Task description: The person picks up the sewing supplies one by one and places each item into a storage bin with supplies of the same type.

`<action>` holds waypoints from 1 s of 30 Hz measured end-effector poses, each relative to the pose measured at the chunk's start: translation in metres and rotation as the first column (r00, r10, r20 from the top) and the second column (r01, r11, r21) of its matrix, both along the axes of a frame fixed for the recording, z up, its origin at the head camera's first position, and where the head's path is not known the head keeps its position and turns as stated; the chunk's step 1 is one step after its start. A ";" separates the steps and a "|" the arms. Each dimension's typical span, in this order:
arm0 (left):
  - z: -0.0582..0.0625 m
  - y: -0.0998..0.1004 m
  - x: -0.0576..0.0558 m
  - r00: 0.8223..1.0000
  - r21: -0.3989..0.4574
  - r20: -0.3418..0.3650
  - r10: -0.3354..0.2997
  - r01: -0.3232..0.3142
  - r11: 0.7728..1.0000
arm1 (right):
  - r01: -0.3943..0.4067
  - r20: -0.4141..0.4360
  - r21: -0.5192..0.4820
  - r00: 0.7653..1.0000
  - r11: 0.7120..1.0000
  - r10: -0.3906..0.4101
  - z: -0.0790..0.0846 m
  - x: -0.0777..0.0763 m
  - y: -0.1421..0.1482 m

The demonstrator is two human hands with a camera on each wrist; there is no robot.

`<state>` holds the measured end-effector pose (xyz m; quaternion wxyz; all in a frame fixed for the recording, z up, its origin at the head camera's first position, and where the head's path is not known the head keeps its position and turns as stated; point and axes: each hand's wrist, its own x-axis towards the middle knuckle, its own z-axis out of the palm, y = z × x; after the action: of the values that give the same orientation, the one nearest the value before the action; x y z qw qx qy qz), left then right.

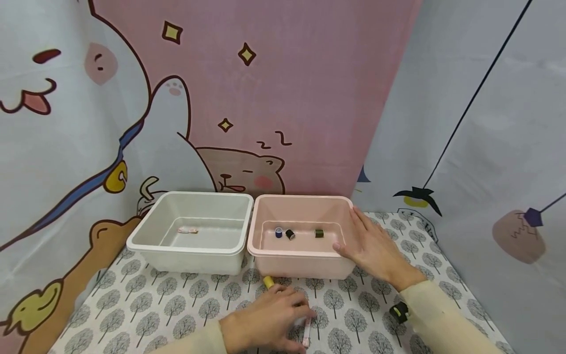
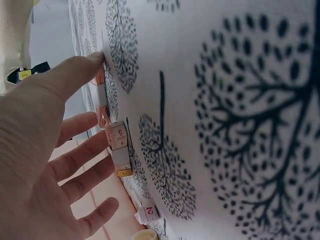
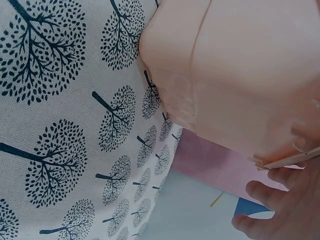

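Observation:
My left hand (image 1: 276,314) is low over the table with its fingers spread. In the left wrist view its thumb is by an orange-pink looped skein (image 2: 101,95) with a white band; contact is unclear. Past the fingers are a folded measuring tape (image 2: 117,145) and another tape piece (image 2: 147,214) marked 2. A yellow spool (image 1: 268,281) lies just beyond the hand. My right hand (image 1: 376,248) rests against the right rim of the pink bin (image 1: 305,268), fingers extended, thumb over the front corner. Inside are blue (image 1: 278,232), black (image 1: 290,234) and green (image 1: 319,233) thread spools.
A white bin (image 1: 190,260) stands left of the pink one, with a small pinkish bundle (image 1: 187,230) inside. A black-and-yellow object (image 1: 399,312) is by the right sleeve. Tree-print cloth (image 1: 168,305) covers the table; printed curtains (image 1: 309,98) hang behind and to the right.

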<state>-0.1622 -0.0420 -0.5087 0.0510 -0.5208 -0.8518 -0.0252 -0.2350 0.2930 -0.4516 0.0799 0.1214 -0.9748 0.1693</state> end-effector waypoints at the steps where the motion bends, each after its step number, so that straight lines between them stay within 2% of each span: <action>1: -0.001 0.000 0.000 1.000 0.003 0.003 0.000 0.000 1.000 | -0.001 -0.001 0.000 1.000 1.000 0.001 0.000 0.000 0.000; 16: -0.002 0.001 0.001 1.000 0.023 0.021 0.007 -0.007 1.000 | -0.003 -0.008 0.006 1.000 1.000 0.003 -0.002 -0.002 0.001; 23: -0.001 0.003 0.002 0.998 0.024 0.061 0.005 -0.006 1.000 | -0.004 -0.011 0.000 1.000 1.000 0.004 -0.003 -0.001 0.000; 30: -0.001 0.005 0.001 0.998 0.030 0.070 0.008 -0.010 1.000 | 0.000 -0.011 0.002 1.000 1.000 0.000 -0.001 -0.001 -0.001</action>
<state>-0.1612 -0.0370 -0.5101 0.0292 -0.5150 -0.8548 -0.0560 -0.2356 0.2919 -0.4530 0.0853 0.1224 -0.9745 0.1674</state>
